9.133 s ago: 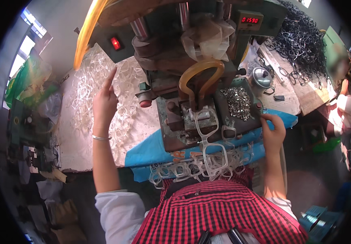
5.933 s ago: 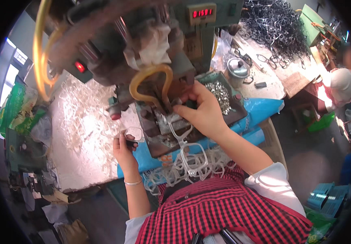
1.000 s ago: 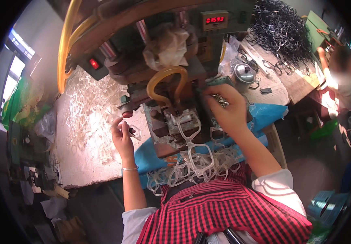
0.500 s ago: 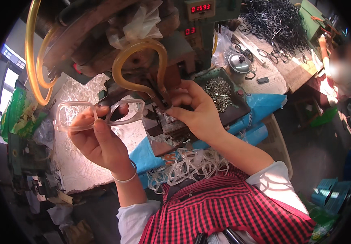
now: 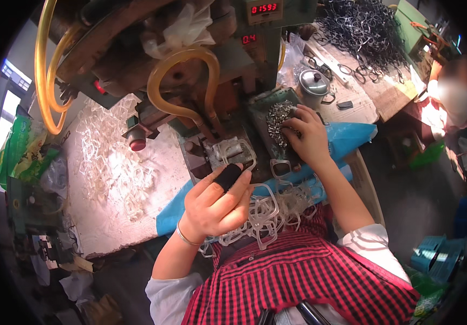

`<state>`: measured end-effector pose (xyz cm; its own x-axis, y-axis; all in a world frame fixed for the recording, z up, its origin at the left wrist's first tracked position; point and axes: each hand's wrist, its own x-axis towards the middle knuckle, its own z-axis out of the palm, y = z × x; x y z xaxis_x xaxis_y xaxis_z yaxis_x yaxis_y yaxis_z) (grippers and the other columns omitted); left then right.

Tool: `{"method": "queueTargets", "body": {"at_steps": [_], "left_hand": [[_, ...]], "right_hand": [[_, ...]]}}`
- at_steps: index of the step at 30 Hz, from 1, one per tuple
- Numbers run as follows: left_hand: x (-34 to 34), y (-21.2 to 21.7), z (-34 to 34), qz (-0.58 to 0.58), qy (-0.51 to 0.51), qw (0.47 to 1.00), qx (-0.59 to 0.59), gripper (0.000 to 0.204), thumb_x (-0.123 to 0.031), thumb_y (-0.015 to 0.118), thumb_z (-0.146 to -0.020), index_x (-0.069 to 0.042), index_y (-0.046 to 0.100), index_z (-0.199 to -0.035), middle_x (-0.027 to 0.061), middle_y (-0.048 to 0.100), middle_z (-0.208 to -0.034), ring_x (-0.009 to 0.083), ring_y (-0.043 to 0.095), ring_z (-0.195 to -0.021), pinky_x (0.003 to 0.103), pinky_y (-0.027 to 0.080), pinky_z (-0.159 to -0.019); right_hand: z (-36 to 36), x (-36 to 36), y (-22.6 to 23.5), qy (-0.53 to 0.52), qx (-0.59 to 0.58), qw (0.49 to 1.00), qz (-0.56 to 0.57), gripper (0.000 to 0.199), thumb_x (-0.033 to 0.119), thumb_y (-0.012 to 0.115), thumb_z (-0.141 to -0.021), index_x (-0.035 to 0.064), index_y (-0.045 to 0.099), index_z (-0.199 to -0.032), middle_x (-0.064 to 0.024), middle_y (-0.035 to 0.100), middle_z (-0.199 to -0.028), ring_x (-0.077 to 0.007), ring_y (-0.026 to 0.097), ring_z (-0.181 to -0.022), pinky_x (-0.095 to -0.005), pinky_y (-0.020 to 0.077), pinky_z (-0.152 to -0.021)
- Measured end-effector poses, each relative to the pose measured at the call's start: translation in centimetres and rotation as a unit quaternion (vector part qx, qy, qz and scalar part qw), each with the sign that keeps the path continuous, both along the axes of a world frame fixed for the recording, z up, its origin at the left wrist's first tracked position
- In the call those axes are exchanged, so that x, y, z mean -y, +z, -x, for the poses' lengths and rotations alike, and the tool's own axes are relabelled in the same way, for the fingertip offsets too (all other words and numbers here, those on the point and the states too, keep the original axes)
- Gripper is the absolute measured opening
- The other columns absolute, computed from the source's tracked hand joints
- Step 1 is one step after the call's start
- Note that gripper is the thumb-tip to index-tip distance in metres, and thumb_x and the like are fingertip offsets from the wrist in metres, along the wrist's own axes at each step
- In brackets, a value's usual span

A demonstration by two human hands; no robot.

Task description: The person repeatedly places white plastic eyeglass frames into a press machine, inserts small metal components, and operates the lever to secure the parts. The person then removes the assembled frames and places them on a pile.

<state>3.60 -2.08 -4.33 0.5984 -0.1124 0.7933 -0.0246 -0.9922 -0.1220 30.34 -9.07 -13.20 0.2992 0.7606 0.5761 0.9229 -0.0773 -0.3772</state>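
My left hand [image 5: 217, 203], with a black cover on one finger, is closed on a clear plastic eyeglass frame [image 5: 253, 155]. One rim of the frame lies at the metal fixture [image 5: 218, 153] below the machine head; the fingers partly cover the rest. My right hand [image 5: 310, 138] reaches over a dark tray [image 5: 259, 116]. Its thumb and fingers are curled in at the edge of a heap of small shiny metal pieces [image 5: 278, 120]. What lies between its fingertips is too small to make out.
A yellow hose [image 5: 155, 81] loops down from the machine above the fixture. A red button [image 5: 137, 145] juts out at left, beside piled clear frames [image 5: 109, 146]. More clear frames [image 5: 293, 206] lie against my apron. A lidded metal pot [image 5: 315, 86] stands behind the tray; another person [image 5: 453, 97] sits far right.
My left hand has brought the clear eyeglass frame rightward and down to the fixture. My right hand has left the fixture and moved right to the metal pieces.
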Motion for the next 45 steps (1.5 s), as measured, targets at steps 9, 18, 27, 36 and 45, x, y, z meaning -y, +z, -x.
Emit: {"method": "queueTargets", "body": {"at_steps": [9,18,27,36,45], "left_hand": [[1.1,-1.5,0.6,0.095,0.020,0.995,0.016,0.023,0.005,0.075,-0.068,-0.003,0.063,-0.086,0.0123,0.071,-0.101,0.0312,0.070,-0.092,0.039,0.060,-0.078],[-6.7,-3.1,6.9,0.211,0.390,0.884,0.145,0.017,0.003,0.067,-0.078,-0.006,0.067,-0.093,0.0104,0.069,-0.102,0.0321,0.063,-0.095,0.040,0.045,-0.085],[-22.1,-13.5,0.3,0.366,0.602,0.697,-0.136,0.045,-0.047,0.049,-0.091,-0.012,0.076,-0.099,0.0110,0.065,-0.119,0.0291,0.056,-0.115,0.045,0.041,-0.098],[-15.9,-10.7,6.1,0.306,0.529,0.775,-0.161,0.019,-0.013,0.055,-0.082,-0.008,0.072,-0.086,0.0160,0.070,-0.084,0.0358,0.066,-0.083,0.045,0.053,-0.073],[-8.7,-8.9,12.8,0.404,0.582,0.701,-0.083,0.031,-0.033,0.053,-0.098,-0.009,0.070,-0.106,0.0188,0.070,-0.090,0.0362,0.067,-0.084,0.045,0.052,-0.073]], "right_hand": [[0.8,-4.5,0.1,0.093,0.122,0.988,0.010,0.015,0.011,0.066,-0.078,0.0071,0.061,-0.091,-0.0105,0.065,-0.114,-0.0298,0.057,-0.117,-0.0417,0.0520,-0.077],[-1.3,-0.7,0.6,-0.058,-0.309,0.945,-0.087,0.017,0.014,0.067,-0.093,-0.0005,0.070,-0.100,-0.0038,0.070,-0.085,-0.0093,0.062,-0.077,-0.0252,0.0493,-0.071],[0.4,-2.6,1.0,0.043,-0.413,0.907,-0.066,0.012,0.004,0.066,-0.091,-0.0008,0.069,-0.101,-0.0015,0.069,-0.089,-0.0071,0.062,-0.084,-0.0225,0.0484,-0.077],[-0.7,7.1,0.4,-0.057,-0.379,0.920,-0.082,0.012,0.000,0.068,-0.087,-0.0008,0.071,-0.099,-0.0015,0.068,-0.092,-0.0088,0.061,-0.086,-0.0225,0.0476,-0.079],[6.9,0.6,10.4,0.180,-0.287,0.941,-0.015,0.013,0.001,0.071,-0.078,0.0016,0.072,-0.092,-0.0079,0.071,-0.088,-0.0184,0.067,-0.085,-0.0297,0.0504,-0.079]]}}
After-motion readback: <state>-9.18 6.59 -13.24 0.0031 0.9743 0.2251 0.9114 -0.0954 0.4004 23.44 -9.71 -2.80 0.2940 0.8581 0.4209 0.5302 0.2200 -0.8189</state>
